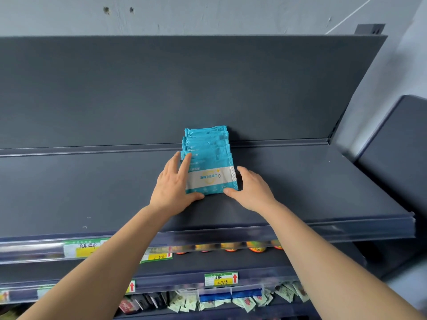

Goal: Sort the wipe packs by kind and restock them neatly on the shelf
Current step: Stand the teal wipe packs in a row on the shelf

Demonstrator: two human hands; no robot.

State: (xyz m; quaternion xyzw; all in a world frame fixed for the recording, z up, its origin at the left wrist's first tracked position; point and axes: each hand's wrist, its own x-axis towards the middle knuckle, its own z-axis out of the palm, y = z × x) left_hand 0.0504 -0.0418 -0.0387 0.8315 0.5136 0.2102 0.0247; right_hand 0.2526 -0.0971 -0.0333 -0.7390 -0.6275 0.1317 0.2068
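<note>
Left hand [175, 184] and right hand [253, 191] flank the blue wipe pack row [208, 155] on the shelf [92, 185], fingers [186, 163] straight, pressing its sides, gripping nothing.

- Wipe packs [209, 162]: thin plastic film, teal and white, lightly glossy, with fine crimped ridges along the side seals.
- Shelf [92, 192]: dark grey deck, smooth and matt, apparently painted sheet metal; small pale scuffs near the left front.
- Back panel [161, 88]: same dark, even matt finish.
- Price strip [34, 250]: clear glossy plastic, catching bright reflections.
- Price labels [220, 278]: matt paper, printed green and yellow, handwritten in ink.
- Wall [208, 15]: pale painted plaster, rough and pitted.
</note>
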